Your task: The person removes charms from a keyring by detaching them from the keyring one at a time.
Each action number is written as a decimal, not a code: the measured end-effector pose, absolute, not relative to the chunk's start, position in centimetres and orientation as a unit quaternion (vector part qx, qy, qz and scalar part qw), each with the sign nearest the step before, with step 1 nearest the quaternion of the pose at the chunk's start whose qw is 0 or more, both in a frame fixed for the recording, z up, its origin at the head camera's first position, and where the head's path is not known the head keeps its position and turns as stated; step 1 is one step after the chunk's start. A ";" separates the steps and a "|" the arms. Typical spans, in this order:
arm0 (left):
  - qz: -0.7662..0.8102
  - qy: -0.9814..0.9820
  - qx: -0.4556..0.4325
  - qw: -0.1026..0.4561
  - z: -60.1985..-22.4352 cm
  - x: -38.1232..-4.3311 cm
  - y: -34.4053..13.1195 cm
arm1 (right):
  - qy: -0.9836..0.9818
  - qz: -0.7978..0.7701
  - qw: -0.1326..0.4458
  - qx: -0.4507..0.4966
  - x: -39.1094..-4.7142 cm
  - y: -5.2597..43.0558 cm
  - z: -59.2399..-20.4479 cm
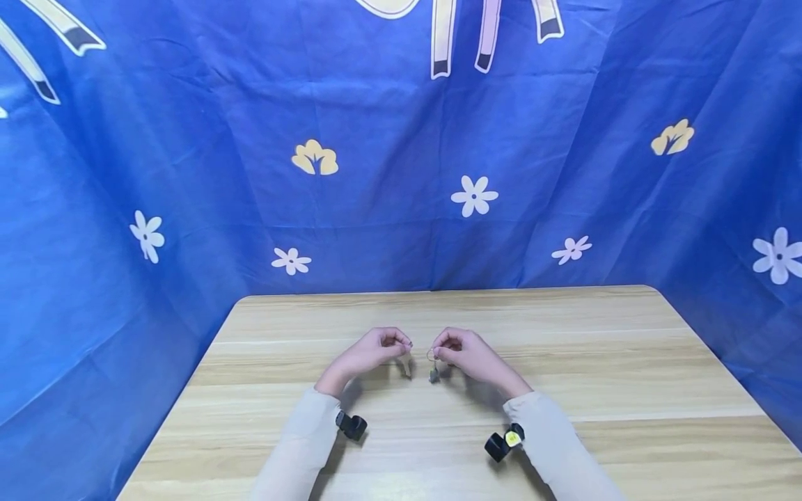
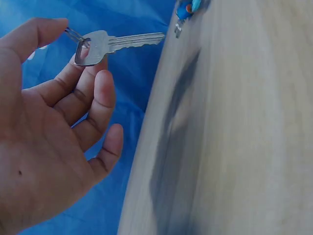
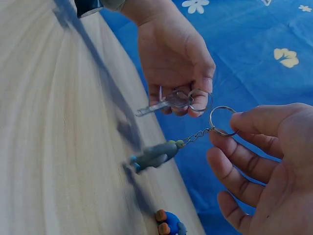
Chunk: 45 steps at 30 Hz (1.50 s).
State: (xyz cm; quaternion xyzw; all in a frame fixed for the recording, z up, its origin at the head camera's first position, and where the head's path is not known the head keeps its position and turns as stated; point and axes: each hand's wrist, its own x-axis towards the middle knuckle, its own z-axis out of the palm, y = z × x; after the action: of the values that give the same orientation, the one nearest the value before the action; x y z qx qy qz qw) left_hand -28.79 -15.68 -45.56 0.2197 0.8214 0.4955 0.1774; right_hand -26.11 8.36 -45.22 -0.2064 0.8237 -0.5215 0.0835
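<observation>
My left hand [image 1: 374,351] pinches a small split ring between thumb and fingertip. From that ring a silver key [image 2: 100,48] hangs, its toothed blade pointing toward the table. Facing it, a short gap away, my right hand [image 1: 475,356] pinches a larger metal key ring [image 3: 211,119]. A short chain [image 3: 196,135] joins this ring to a grey figure charm [image 3: 157,155] with light-blue ends, which dangles over the tabletop. The key and the larger ring are apart in the head view.
Beneath both hands is a wood-grain table [image 1: 401,452]. A blue figure with orange parts [image 3: 171,224] shows at the right wrist view's lower edge; whether it hangs or rests, I cannot tell. Blue patterned cloth [image 1: 388,209] surrounds the table's back and sides.
</observation>
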 end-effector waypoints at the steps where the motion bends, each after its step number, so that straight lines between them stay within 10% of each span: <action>1: 0.492 0.823 0.218 0.182 -45.6 -28.9 -15.7 | 0.828 -0.517 0.082 -0.204 -26.4 8.3 -45.3; 45: 0.451 0.842 0.206 0.214 -47.8 -30.2 -14.2 | 0.928 -0.323 0.058 -0.174 -31.3 6.8 -47.2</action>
State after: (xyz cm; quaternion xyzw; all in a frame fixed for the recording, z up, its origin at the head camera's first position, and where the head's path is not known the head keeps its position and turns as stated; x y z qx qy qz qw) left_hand -30.17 -14.24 -47.78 0.2060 0.8416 0.4511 0.2141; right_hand -31.29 6.75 -47.21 -0.1736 0.9284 -0.3233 0.0577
